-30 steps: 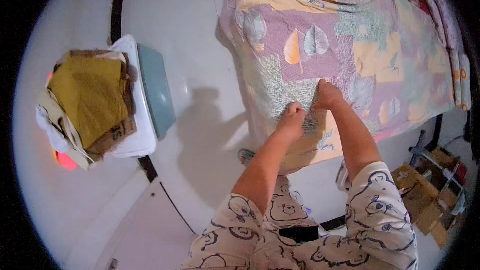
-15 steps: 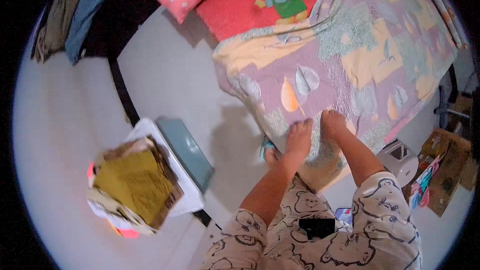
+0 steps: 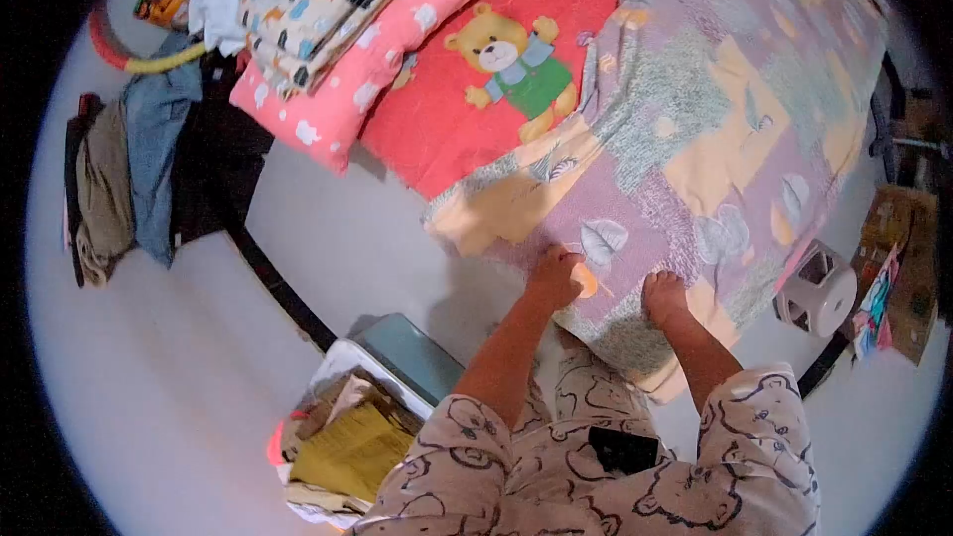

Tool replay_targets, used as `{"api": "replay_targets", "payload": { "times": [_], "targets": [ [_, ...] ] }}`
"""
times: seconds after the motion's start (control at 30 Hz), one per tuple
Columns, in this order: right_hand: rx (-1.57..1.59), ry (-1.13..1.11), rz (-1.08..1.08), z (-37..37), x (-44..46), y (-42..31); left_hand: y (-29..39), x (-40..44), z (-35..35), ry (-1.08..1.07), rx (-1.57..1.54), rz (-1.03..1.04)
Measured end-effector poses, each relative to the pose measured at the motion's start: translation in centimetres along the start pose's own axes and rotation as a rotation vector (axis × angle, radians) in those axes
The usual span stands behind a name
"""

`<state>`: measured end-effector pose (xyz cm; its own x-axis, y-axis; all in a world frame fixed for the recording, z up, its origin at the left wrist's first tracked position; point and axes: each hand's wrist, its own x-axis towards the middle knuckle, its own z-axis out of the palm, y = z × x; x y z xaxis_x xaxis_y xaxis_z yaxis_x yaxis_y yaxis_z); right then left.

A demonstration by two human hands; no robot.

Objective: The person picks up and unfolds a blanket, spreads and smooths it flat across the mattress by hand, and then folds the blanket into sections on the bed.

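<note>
A soft blanket (image 3: 730, 169) with purple, yellow and grey-green patches and leaf prints covers much of the bed. My left hand (image 3: 554, 278) grips it near its left edge, by an orange leaf print, with the fingers curled into the cloth. Toward the near end of the bed, my right hand (image 3: 665, 298) holds the same blanket, fingers bent down on it; the fingertips are partly hidden. Beyond the blanket shows a red sheet (image 3: 422, 119) with a teddy bear picture.
A pink pillow (image 3: 303, 129) with folded printed cloth (image 3: 333, 0) on it lies at the head end. At lower left stands a white tub (image 3: 342, 362) of clothes beside a grey-blue lid (image 3: 407, 357). A pale stool (image 3: 822, 288) and cardboard box (image 3: 908, 298) are at right. Trousers (image 3: 159, 159) hang at left.
The view has shifted, showing more of the pillow and folded cloth. My left hand has moved left toward the blanket's edge, farther from my right hand. The blanket's near-left edge has changed shape.
</note>
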<state>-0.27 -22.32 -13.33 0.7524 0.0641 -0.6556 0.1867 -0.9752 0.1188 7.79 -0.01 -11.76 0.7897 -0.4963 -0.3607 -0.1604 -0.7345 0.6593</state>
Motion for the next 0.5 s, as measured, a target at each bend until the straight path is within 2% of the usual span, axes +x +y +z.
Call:
{"api": "replay_targets", "payload": {
  "times": [0.07,0.1,0.13,0.17,0.2,0.27,0.4,0.43,0.47,0.5],
  "targets": [
    [0.065,-0.145,0.007,-3.6,-0.8,0.0,-2.6,0.9,1.9,-0.044,0.015,0.007],
    [0.069,-0.140,0.027,-5.2,-1.0,-0.2,-2.8,1.6,2.0,-0.069,0.021,0.005],
    [0.267,-0.168,0.047,-6.7,-0.9,-0.3,-2.8,2.4,2.1,-0.071,0.021,0.025],
    [0.468,-0.197,0.064,-7.6,-0.7,-0.5,-2.6,2.7,1.8,-0.124,0.001,-0.046],
    [0.693,-0.151,0.084,-7.7,-0.2,-1.0,-2.6,2.6,1.4,-0.181,-0.014,-0.122],
    [0.812,0.001,0.094,-9.0,0.9,-4.2,-2.8,2.8,0.9,-0.190,-0.048,-0.049],
    [0.812,0.076,0.143,-8.1,4.1,-12.1,-2.9,2.9,0.1,-0.207,0.008,0.028],
    [0.805,0.091,0.275,-7.6,4.6,-13.5,-3.2,3.1,-0.1,-0.231,0.011,0.044],
    [0.793,0.099,0.402,-7.6,4.9,-14.7,-4.0,3.4,-0.1,-0.235,-0.131,0.118],
    [0.799,0.078,0.419,-8.4,4.7,-15.3,-5.0,3.3,0.3,-0.240,-0.281,0.179]
  ]
}}
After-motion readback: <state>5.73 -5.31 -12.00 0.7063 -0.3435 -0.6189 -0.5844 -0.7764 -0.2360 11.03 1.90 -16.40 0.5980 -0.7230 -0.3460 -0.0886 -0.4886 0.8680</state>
